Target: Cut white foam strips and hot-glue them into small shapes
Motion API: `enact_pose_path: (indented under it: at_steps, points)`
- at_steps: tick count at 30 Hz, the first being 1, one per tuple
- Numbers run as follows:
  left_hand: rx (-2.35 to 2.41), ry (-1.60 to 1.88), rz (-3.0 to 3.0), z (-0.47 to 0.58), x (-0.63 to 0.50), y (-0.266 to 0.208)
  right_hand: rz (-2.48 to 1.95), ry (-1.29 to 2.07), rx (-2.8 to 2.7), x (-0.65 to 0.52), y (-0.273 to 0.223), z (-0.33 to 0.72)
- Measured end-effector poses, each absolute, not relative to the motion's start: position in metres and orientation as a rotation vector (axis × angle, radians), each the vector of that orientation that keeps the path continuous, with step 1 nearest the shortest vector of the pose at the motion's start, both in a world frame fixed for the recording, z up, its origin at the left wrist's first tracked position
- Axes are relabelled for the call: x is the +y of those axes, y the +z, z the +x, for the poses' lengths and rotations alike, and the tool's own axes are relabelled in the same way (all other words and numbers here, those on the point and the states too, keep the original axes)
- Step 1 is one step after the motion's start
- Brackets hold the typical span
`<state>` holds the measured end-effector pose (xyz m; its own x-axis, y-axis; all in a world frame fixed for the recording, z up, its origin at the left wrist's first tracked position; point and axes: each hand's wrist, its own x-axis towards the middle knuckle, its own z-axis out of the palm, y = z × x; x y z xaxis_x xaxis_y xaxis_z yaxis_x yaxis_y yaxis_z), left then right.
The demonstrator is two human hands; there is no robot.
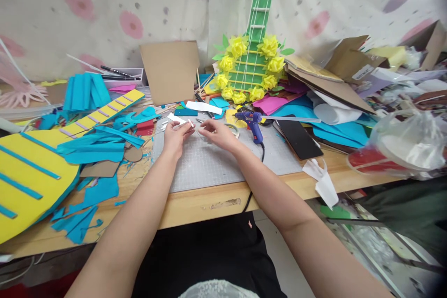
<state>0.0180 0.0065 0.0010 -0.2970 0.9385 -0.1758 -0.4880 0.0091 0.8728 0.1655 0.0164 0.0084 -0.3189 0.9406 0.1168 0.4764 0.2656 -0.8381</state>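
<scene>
My left hand is over the grey cutting mat, its fingers pinched on a small white paper piece. Just to the right, my right hand reaches toward it with curved fingers, thumb and forefinger slightly apart; I make out nothing held in it. A thin line shows between the hands, too fine to name. White paper strips lie beyond my fingers. Partly behind my right hand is a roll of tape. A blue glue gun with a clear glue stick rests right of that hand.
A green paper guitar with yellow flowers stands at the back. A yellow paper guitar and blue scraps cover the left. On the right are a phone, crumpled tissue, cardboard and a bagged red tub.
</scene>
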Motion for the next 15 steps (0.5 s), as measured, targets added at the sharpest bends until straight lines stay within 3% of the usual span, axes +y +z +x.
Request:
enact_pose_path:
  at_steps: [3,6,10,15]
  points:
    - [1.106,1.588,0.546,0.015,0.008,0.003,-1.346,0.893,-2.120,0.012,0.037,0.204]
    - [1.101,1.615,0.524,0.011,0.013,0.003,-1.727,0.931,-2.348,0.004,0.056,0.251]
    - [1.089,1.628,0.529,0.006,0.016,0.002,-2.392,0.361,-2.143,-0.005,0.055,0.289]
    - [1.049,1.579,0.566,0.005,0.011,0.002,-2.212,0.195,-2.024,0.005,0.036,0.284]
